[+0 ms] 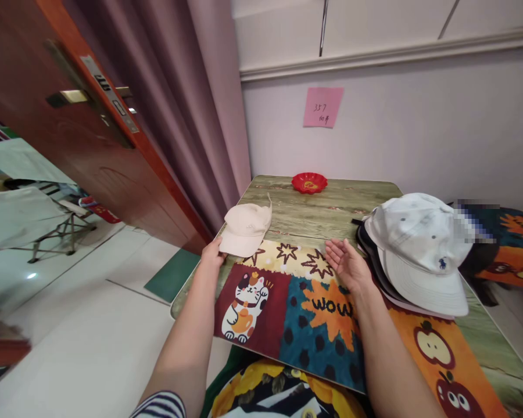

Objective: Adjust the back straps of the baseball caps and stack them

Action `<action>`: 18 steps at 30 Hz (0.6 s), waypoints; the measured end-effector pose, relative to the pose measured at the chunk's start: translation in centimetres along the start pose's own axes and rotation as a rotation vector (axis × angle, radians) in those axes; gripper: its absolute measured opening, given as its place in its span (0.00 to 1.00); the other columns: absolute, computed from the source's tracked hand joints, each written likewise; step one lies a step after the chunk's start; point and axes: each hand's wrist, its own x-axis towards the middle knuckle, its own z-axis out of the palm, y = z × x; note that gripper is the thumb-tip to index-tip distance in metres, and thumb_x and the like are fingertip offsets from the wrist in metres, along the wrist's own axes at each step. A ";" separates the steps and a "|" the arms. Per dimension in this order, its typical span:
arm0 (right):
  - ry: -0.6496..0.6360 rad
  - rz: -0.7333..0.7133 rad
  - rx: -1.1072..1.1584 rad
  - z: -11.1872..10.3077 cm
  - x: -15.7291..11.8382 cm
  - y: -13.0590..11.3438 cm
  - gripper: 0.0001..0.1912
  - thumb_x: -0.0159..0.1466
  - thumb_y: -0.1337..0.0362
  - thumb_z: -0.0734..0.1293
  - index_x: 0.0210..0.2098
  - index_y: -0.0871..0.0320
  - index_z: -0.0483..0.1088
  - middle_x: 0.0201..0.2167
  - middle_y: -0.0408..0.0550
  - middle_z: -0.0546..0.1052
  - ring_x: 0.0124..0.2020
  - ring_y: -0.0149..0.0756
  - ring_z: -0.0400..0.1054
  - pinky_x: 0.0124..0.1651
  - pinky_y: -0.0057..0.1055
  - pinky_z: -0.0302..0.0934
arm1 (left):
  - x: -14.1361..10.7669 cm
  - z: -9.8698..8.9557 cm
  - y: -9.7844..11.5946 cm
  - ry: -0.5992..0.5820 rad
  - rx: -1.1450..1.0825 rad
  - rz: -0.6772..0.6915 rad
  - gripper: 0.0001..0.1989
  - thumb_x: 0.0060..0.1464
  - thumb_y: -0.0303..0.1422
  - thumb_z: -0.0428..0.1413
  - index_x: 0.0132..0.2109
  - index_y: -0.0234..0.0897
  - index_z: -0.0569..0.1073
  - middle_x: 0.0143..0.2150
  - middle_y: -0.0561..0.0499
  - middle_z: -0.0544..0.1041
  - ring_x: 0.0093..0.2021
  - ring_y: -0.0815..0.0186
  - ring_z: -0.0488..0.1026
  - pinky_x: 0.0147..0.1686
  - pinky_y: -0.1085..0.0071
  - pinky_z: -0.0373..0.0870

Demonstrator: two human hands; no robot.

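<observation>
A beige baseball cap (246, 226) is at the left side of the table, its brim toward me and its strap end sticking up at the back. My left hand (213, 252) grips the left corner of its brim, with the fingers partly hidden. Over the patterned mat (283, 296) my right hand (347, 264) is open, palm turned up and inward, holding nothing. Just right of that hand is a stack of caps, a white cap (418, 244) on top and a black cap (370, 249) beneath it.
A red scalloped dish (309, 183) stands at the back of the wood-patterned table (331, 212). A pink note (323, 108) sticks to the wall. To the left are a purple curtain (192, 104) and an open brown door (100, 133). A folding chair (43, 215) is beyond.
</observation>
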 end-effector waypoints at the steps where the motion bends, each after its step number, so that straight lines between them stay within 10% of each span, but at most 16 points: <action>1: -0.002 0.002 -0.008 -0.2 0.1 0.1 0.12 0.72 0.58 0.63 0.40 0.56 0.76 0.38 0.49 0.84 0.36 0.31 0.79 0.39 0.27 0.77 | 0.1 -0.2 0.0 0.009 0.036 0.015 0.06 0.54 0.20 0.58 0.39 0.29 0.76 0.28 0.47 0.78 0.28 0.65 0.76 0.34 0.67 0.78; 6: 0.011 0.006 -0.011 -0.5 0.6 0.4 0.11 0.72 0.58 0.63 0.39 0.56 0.76 0.38 0.49 0.84 0.35 0.31 0.79 0.38 0.27 0.76 | -0.7 -0.5 0.1 0.101 0.261 0.179 0.12 0.50 0.26 0.61 0.44 0.29 0.76 0.45 0.37 0.79 0.50 0.51 0.77 0.50 0.55 0.76; 11: 0.035 -0.003 0.003 -0.1 0.8 0.5 0.10 0.71 0.59 0.65 0.38 0.56 0.75 0.35 0.49 0.84 0.33 0.31 0.78 0.37 0.26 0.75 | -3.6 1.4 0.5 0.235 0.676 0.593 0.29 0.47 0.32 0.65 0.56 0.36 0.70 0.75 0.34 0.47 0.74 0.38 0.44 0.68 0.40 0.46; 18: 0.012 -0.074 0.037 -0.4 2.5 1.3 0.09 0.69 0.58 0.66 0.38 0.57 0.74 0.35 0.50 0.83 0.32 0.32 0.78 0.37 0.28 0.74 | -13.6 11.0 -2.7 -0.514 0.733 1.050 0.11 0.50 0.35 0.65 0.42 0.40 0.77 0.61 0.40 0.68 0.66 0.44 0.60 0.68 0.49 0.52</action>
